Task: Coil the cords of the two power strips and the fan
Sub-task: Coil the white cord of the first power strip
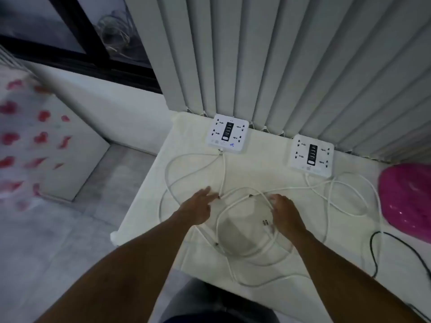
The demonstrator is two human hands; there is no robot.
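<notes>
Two white square power strips lie at the back of the white table: the left strip (228, 133) and the right strip (311, 155). Their white cords (245, 229) sprawl in loose tangled loops across the table. My left hand (198, 207) hovers over the left strip's cord, fingers spread and reaching forward. My right hand (285, 212) rests on the cord loops with fingers curled down; whether it grips a strand I cannot tell. A pink fan (407, 201) sits at the right edge, and its black cord (375, 252) trails down the table.
The white table (149, 183) has its left edge beside a grey floor. Grey vertical blinds (279, 66) hang right behind the strips. A white box with red hearts (35, 136) stands at left. A plug (265, 222) lies near my right hand.
</notes>
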